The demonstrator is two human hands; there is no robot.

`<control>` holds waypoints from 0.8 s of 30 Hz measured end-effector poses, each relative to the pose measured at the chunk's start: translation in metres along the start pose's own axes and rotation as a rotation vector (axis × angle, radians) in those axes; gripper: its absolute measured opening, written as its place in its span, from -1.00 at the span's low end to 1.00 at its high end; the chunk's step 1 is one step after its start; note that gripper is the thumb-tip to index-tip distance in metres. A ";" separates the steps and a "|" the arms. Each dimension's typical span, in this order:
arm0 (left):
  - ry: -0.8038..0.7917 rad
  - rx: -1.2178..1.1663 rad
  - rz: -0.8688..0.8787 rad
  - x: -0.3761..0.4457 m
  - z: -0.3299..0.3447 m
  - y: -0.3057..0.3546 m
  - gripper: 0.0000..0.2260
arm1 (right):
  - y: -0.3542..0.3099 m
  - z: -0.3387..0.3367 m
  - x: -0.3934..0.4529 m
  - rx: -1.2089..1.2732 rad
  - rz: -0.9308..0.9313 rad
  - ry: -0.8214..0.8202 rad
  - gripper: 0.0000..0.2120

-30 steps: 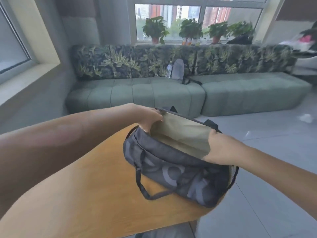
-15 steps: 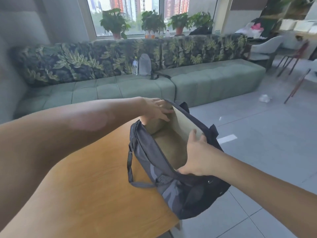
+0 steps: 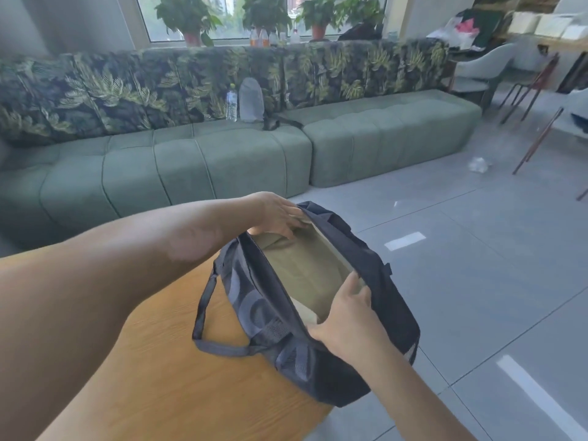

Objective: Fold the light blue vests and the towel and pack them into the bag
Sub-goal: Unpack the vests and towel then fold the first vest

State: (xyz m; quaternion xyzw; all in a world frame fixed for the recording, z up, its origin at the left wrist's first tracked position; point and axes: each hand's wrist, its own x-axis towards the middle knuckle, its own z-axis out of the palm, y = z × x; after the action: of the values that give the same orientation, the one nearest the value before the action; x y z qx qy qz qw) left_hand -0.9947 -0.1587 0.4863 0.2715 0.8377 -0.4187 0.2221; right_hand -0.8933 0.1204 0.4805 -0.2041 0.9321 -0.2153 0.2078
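Observation:
A dark navy bag [image 3: 254, 310] with an olive lining lies open at the right edge of the wooden table [image 3: 165, 383]. My left hand [image 3: 280, 214] grips the far end of the bag's opening, fingers curled over the rim. My right hand [image 3: 346, 316] holds the near end of the opening, thumb outside and fingers reaching inside against the lining. Between the two hands the mouth is spread wide. A pale item shows low inside the bag by my right hand; what it is cannot be told. No light blue vests or towel are visible.
A long green sofa [image 3: 222, 160] with leaf-print cushions runs behind the table, with a water bottle [image 3: 231, 105] and a grey pouch on it. Grey tiled floor [image 3: 477, 281] lies to the right. Chairs [image 3: 486, 71] stand at the far right. Potted plants line the windowsill.
The view swung rightward and dropped slightly. The bag turned so its mouth runs away from me, and my right hand shifted from its side rim to the near end.

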 end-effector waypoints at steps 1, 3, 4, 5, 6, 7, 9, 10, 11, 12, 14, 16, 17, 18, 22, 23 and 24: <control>0.007 0.031 0.019 0.005 0.000 -0.002 -0.13 | -0.002 0.003 0.000 0.025 0.008 0.003 0.01; 0.040 0.075 0.045 0.012 -0.003 -0.006 -0.16 | -0.008 0.009 -0.001 0.066 0.016 0.008 0.08; 0.056 0.090 0.059 0.014 -0.004 -0.008 -0.18 | -0.011 0.011 -0.003 0.078 0.017 0.010 0.11; 0.065 0.098 0.074 0.014 -0.006 -0.009 -0.20 | -0.014 0.012 -0.005 0.085 0.017 0.012 0.14; 0.072 0.100 0.084 0.014 -0.006 -0.011 -0.21 | -0.017 0.013 -0.008 0.088 0.016 0.016 0.16; 0.079 0.104 0.087 0.012 -0.007 -0.012 -0.22 | -0.019 0.012 -0.010 0.084 0.011 0.018 0.16; 0.101 0.116 0.089 0.006 -0.007 -0.011 -0.29 | -0.022 0.010 -0.013 0.074 -0.011 0.006 0.14; 0.112 0.114 0.088 0.003 -0.008 -0.010 -0.35 | -0.023 0.008 -0.014 0.075 -0.022 -0.010 0.13; 0.123 0.110 0.085 0.000 -0.009 -0.009 -0.42 | -0.024 0.006 -0.015 0.076 -0.031 -0.027 0.13; 0.134 0.105 0.082 -0.002 -0.011 -0.006 -0.49 | -0.025 0.004 -0.017 0.074 -0.042 -0.039 0.14; 0.151 0.085 0.083 -0.007 -0.017 -0.002 -0.59 | -0.028 -0.001 -0.019 0.059 -0.067 -0.038 0.13; 0.179 0.033 0.085 -0.014 -0.025 0.004 -0.62 | -0.032 -0.006 -0.023 0.057 -0.093 0.001 0.04; 0.194 -0.004 0.082 -0.018 -0.029 0.005 -0.64 | -0.033 -0.009 -0.024 0.061 -0.106 0.023 0.00; 0.210 -0.044 0.074 -0.022 -0.032 0.007 -0.65 | -0.034 -0.012 -0.026 0.065 -0.119 0.038 -0.03; 0.284 -0.163 0.032 -0.045 -0.042 0.011 -0.70 | -0.039 -0.028 -0.035 0.059 -0.160 0.063 -0.10; 0.295 -0.176 0.024 -0.052 -0.044 0.011 -0.71 | -0.040 -0.032 -0.037 0.048 -0.169 0.076 -0.14; 0.311 -0.194 0.014 -0.060 -0.045 0.012 -0.72 | -0.041 -0.036 -0.039 0.039 -0.174 0.089 -0.18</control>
State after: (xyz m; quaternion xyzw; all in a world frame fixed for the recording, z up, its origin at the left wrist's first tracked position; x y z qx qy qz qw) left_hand -0.9486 -0.1314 0.5401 0.3163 0.8964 -0.2871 0.1179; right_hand -0.8661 0.1161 0.5415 -0.2702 0.9148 -0.2596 0.1507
